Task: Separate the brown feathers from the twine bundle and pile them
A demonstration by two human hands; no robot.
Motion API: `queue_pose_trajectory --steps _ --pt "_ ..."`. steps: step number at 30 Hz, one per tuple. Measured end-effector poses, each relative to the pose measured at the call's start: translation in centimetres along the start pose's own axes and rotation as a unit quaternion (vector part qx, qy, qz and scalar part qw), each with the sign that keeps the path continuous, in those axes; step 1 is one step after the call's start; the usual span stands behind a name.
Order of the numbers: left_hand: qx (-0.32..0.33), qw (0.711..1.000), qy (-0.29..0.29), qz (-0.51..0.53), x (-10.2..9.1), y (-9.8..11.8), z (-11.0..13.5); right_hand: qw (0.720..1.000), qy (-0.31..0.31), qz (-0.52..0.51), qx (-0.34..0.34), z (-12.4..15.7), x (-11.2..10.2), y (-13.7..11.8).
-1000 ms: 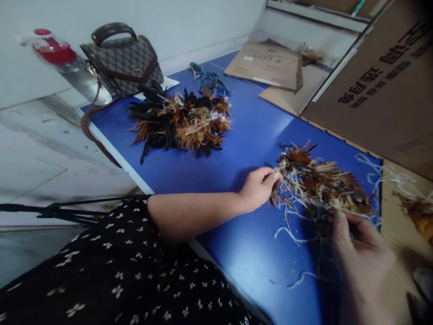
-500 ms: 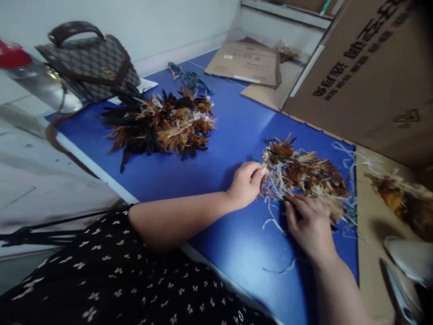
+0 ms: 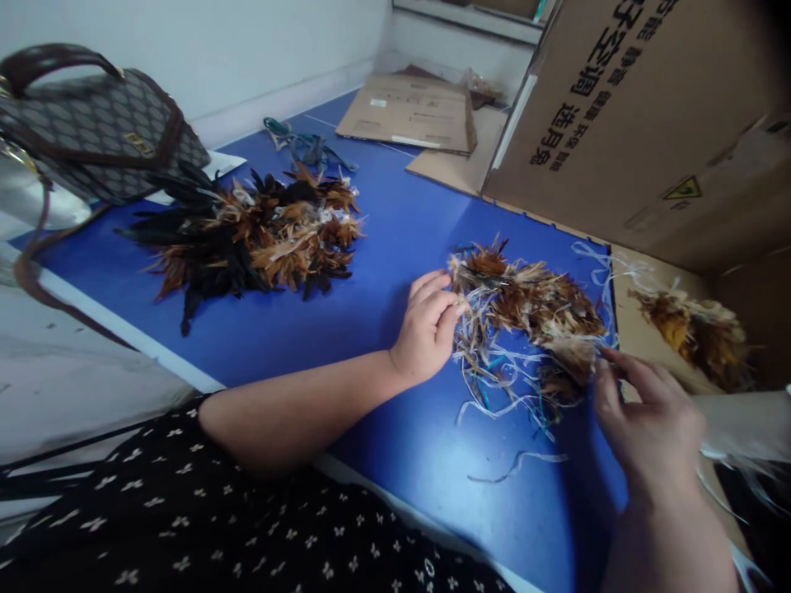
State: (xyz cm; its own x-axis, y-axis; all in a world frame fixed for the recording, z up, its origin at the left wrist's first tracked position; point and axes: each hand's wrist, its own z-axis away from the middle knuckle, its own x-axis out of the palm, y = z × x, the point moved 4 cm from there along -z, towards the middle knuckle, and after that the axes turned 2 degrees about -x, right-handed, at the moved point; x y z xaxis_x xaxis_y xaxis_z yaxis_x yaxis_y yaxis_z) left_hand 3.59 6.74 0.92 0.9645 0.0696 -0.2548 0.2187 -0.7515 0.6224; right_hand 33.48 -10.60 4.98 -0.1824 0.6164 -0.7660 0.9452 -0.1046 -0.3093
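Blue table (image 3: pixel 395 247), smooth top with a pale edge, pushed up to a white wall (image 3: pixel 278 49). From where I stand: patterned handbag (image 3: pixel 111 123) far left, brown handle and trim, white paper (image 3: pixel 228 162) under it, clear bottle (image 3: pixel 58 198) beside it, cut off by the view. Flat cardboard pieces (image 3: pixel 408 111) far middle; big cardboard panel (image 3: pixel 618 123) standing on the right, black printing, yellow warning triangle.

Left arm reaches in from the near left, bare, out of a black garment (image 3: pixel 247 527) with small white flowers. Left hand (image 3: pixel 426 329): fingers curled, thumb and forefinger pinching the left end of the feather bundle (image 3: pixel 531 288), which lies on the table, right of middle. Right hand (image 3: pixel 652 420) comes from the near right, thumb and forefinger close together at the bundle's right end; can't tell if a strand is pinched between them.

Bundle: shaggy, brown and tan, thin whitish strings (image 3: pixel 503 371) tangled along the near side. Larger feather pile (image 3: pixel 265 235) on the left, glossy black plumes, rusty tufts. Limp blue-green strips (image 3: pixel 309 150) behind it. Golden-brown feather clump (image 3: pixel 695 333) on cardboard, far right.
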Motion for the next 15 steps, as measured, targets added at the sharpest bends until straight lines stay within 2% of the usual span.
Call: queue_pose_trajectory --steps 2,4,8,11,13,15 --pt "0.014 1.000 0.007 0.000 -0.2 0.5 0.0 0.997 -0.026 0.055 0.040 1.2 0.6 2.3" --pt "0.022 1.000 -0.001 0.008 -0.3 1.1 0.0 0.996 -0.060 0.044 0.042 2.1 2.0 2.7" --pt "0.021 0.999 -0.030 0.007 -0.3 1.9 -0.3 0.992 -0.108 -0.048 -0.034 2.3 4.3 -1.0" --pt "0.029 1.000 -0.006 0.003 -0.6 1.9 -0.6 0.970 -0.171 -0.153 -0.085 2.0 4.4 -3.7" --pt "0.028 0.999 0.006 -0.014 -0.8 1.7 -0.8 0.957 -0.201 -0.196 -0.076 2.1 3.7 -3.9" --pt "0.036 0.999 0.005 -0.025 -0.9 1.8 -0.8 0.968 -0.171 -0.181 -0.020 2.2 2.7 -2.9"
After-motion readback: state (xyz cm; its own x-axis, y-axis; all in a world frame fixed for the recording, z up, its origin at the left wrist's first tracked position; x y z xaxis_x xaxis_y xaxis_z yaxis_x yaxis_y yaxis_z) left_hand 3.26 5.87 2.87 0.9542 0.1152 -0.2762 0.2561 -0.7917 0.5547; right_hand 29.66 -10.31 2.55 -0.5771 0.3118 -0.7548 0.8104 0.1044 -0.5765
